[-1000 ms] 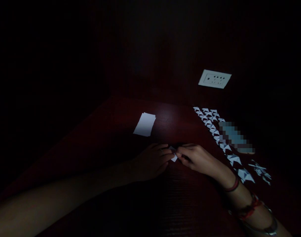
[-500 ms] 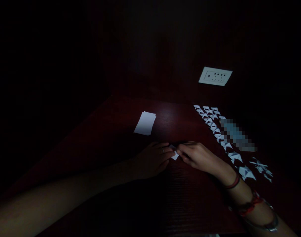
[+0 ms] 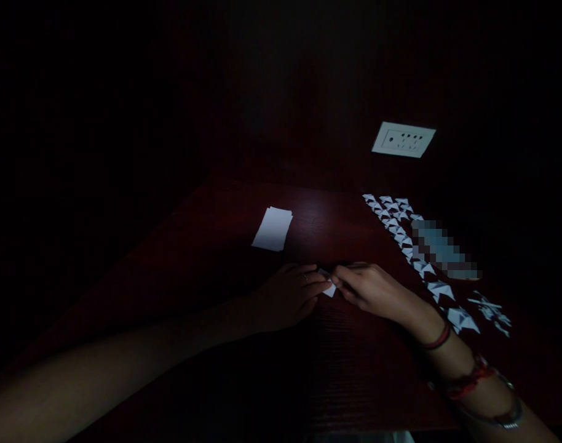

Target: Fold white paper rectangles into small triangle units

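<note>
While paper (image 3: 329, 290) lies partly under left hand (image 3: 291, 297), right hand (image 3: 366, 287) pinches right edge.

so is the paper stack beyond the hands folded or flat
Flat: the paper stack lies on the table, no crease showing across its top.

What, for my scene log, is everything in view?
Table: one, dark red, below
Paper stack: one, white, table's far half
Small paper: one, white, nearer than stack
Folded papers: many, white, rows at right
Thin scraps: several, white, far right
Pixelated object: one, bluish, beside folded papers
Socket: one, white, wall
Pale thing: one, bottom edge, unclear
Bracelets: several, red and dark, right arm
Left hand: one, silvery ring, over small paper
Right hand: one, at small paper
</note>
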Motion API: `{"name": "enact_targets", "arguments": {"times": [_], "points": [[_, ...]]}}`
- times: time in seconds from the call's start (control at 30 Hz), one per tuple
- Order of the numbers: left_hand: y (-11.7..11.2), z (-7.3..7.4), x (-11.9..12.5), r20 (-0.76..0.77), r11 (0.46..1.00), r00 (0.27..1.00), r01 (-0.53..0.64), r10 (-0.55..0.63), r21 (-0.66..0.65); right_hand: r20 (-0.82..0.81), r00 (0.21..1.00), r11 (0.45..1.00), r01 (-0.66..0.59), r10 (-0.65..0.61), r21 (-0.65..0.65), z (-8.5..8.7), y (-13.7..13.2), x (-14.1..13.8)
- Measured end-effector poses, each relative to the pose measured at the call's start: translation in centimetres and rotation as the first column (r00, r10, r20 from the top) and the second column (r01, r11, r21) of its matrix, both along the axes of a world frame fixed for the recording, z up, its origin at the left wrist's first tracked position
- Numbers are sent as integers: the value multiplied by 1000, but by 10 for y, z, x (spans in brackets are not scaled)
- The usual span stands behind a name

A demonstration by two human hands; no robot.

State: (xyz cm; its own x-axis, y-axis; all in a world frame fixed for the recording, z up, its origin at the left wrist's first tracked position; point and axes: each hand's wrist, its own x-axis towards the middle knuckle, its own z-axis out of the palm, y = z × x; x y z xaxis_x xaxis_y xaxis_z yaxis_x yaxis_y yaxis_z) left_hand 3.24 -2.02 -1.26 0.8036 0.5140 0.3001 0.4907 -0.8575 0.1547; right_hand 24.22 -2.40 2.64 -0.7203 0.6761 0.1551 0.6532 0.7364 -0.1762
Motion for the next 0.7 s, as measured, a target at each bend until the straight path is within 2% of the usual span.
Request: {"name": "enact_targets", "arguments": {"times": [0.13, 0.27, 0.5, 0.7], "points": [[1, 1, 1, 4, 1000, 1000, -6, 6, -19, -79, 997, 992, 2, -12, -125, 3, 1, 5], [2, 0, 1, 7, 1000, 1000, 7, -7, -19, -114, 992, 980, -80, 60, -180, 7, 4, 10], [1, 2, 1, 8, 1000, 1000, 7, -7, -16, -10, 997, 984, -81, 80, -160, 9, 4, 12], [1, 2, 1, 12, 1000, 1000, 10, -9, -18, 116, 992, 995, -48, 58, -83, 12, 0, 9]]}}
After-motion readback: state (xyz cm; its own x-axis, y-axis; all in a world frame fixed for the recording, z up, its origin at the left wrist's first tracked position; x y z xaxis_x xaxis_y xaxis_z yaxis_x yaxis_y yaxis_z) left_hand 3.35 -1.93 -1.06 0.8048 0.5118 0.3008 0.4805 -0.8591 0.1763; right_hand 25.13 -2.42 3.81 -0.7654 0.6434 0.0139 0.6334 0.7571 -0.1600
